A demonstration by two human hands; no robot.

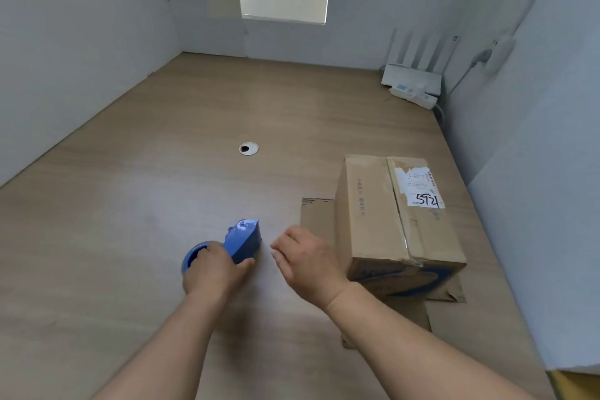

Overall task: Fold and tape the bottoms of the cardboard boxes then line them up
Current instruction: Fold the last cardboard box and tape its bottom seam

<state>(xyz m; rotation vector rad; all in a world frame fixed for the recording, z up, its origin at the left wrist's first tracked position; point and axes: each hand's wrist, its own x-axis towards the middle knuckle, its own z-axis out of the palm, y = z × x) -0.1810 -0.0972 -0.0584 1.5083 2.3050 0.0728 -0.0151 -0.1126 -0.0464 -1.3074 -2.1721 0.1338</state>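
A blue tape dispenser [244,240] lies on the wooden desk [146,204] near the front middle. My left hand [212,269] grips its roll end. My right hand [305,258] hovers just right of the dispenser with loosely curled fingers, holding nothing. A brown cardboard box [386,221] stands to the right with its taped side up, bearing a white label marked in black pen. Its lower flaps [316,216] are spread flat on the desk around it.
A white router with antennas [412,75] and a power strip [414,96] sit at the back right corner. A round cable grommet [249,148] is set in the desk's middle. White partition walls enclose the desk on three sides.
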